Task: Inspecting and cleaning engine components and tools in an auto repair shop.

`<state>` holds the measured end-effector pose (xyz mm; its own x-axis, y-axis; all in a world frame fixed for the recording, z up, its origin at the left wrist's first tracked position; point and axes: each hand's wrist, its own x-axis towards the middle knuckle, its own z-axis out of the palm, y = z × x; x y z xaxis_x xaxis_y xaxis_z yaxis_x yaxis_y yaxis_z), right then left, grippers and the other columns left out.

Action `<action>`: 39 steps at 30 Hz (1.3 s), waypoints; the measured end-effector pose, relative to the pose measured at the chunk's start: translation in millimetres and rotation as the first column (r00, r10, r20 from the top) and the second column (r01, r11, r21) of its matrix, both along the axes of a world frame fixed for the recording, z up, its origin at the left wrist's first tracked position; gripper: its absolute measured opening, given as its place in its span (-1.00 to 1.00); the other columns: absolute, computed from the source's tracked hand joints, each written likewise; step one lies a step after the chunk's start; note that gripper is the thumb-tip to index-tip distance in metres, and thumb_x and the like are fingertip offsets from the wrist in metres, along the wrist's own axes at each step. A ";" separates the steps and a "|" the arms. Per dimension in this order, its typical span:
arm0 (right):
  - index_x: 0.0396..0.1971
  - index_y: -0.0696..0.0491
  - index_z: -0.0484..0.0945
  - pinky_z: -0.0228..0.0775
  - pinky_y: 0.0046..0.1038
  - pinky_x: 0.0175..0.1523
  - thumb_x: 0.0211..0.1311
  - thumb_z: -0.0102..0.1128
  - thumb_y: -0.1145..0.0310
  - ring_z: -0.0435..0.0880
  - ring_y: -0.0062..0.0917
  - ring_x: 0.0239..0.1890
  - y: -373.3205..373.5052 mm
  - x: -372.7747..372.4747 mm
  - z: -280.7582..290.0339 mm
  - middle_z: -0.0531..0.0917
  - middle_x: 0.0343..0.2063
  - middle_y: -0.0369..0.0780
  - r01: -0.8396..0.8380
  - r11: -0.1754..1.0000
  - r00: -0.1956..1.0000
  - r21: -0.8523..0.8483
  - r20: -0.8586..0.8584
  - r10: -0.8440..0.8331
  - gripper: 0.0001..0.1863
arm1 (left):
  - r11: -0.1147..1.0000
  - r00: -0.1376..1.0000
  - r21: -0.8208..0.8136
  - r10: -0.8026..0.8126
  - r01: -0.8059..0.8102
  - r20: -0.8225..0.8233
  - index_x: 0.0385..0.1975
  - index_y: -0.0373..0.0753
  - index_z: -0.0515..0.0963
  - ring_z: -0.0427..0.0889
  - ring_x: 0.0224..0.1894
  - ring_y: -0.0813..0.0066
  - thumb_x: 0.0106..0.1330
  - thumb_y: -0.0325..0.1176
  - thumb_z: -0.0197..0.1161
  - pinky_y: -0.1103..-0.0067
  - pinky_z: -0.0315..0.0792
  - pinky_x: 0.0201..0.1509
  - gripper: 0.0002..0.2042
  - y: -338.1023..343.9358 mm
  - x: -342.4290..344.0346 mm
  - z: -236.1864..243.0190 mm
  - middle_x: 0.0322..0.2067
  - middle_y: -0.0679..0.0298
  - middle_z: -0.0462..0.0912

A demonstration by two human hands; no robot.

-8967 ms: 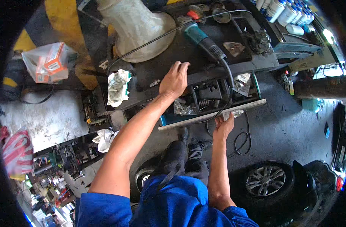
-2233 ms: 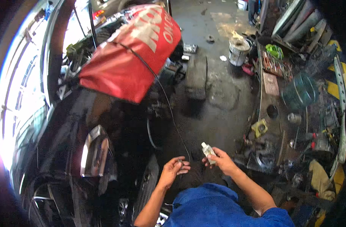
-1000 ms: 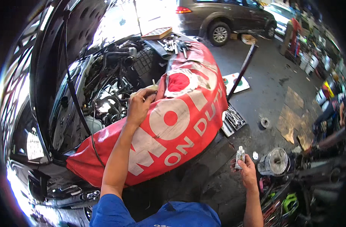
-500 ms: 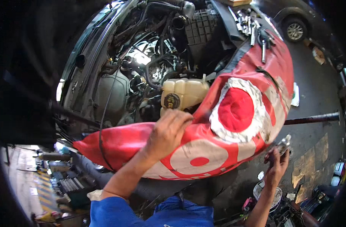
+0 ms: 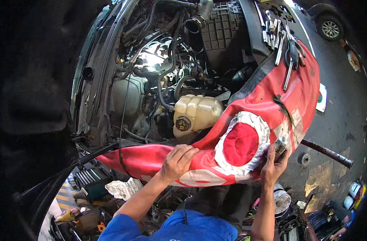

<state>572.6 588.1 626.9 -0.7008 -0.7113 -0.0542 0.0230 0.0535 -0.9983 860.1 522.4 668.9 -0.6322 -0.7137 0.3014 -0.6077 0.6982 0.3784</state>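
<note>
My left hand (image 5: 178, 162) rests on the red fender cover (image 5: 303, 94) along the engine bay's near edge, its fingers curled; what they hold, if anything, is hidden. In my right hand (image 5: 275, 162) is a small clear bottle or tube (image 5: 280, 145), held upright at the right edge of a round red cloth with a white ruffled rim (image 5: 240, 144), which lies on the cover. Beyond my hands sit a cream plastic reservoir with a black cap (image 5: 197, 110) and engine hoses (image 5: 165, 82). Sockets and other hand tools (image 5: 279, 44) lie on the cover's far right part.
A dark raised bonnet (image 5: 39, 104) fills the left side. A long pipe (image 5: 328, 153) juts out at the right. Another car's wheel (image 5: 330, 28) is at the upper right. A white bucket (image 5: 282, 205), crumpled white cloth (image 5: 123, 188) and other clutter lie below the cover.
From the drawer and walkway seen earlier, the view has moved to the open engine bay. Over the last half second my right hand has moved left with the bottle, over the cover.
</note>
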 end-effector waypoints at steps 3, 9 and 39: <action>-0.01 0.12 0.37 0.37 -0.65 -0.32 0.37 0.11 0.48 0.50 -0.71 -0.45 -25.3 -23.0 -12.8 0.53 -0.43 -0.33 -0.034 0.990 0.997 -0.138 -0.079 0.023 -0.76 | 0.993 0.991 0.086 0.092 -0.083 -0.096 -0.19 -0.30 0.57 0.61 -0.25 0.21 0.06 -0.63 0.35 0.42 0.54 -0.18 -0.72 -5.6 -25.1 -2.2 -0.29 0.17 0.60; 0.07 0.11 0.29 0.32 -0.68 -0.39 0.40 0.04 0.46 0.45 -0.73 -0.50 -65.0 -67.1 -19.6 0.48 -0.46 -0.35 -0.015 0.999 0.993 -0.039 0.113 0.019 -0.70 | 0.938 0.915 0.301 0.265 -0.172 -0.304 -0.19 -0.29 0.61 0.66 -0.23 0.22 0.20 -0.53 0.29 0.44 0.51 -0.18 -0.82 -57.1 -136.1 1.9 -0.29 0.13 0.67; -0.08 0.15 0.50 0.46 -0.27 -0.30 0.28 0.15 0.45 0.67 -0.18 -0.36 -62.7 -74.6 -16.6 0.64 -0.37 -0.05 -0.213 0.976 0.915 -0.041 -0.360 0.185 -0.77 | 0.702 0.909 0.710 0.260 0.054 -0.325 -0.02 -0.32 0.58 0.69 -0.24 0.36 0.32 -0.41 0.21 0.50 0.54 -0.21 -0.74 -77.4 -260.9 31.9 -0.25 0.11 0.68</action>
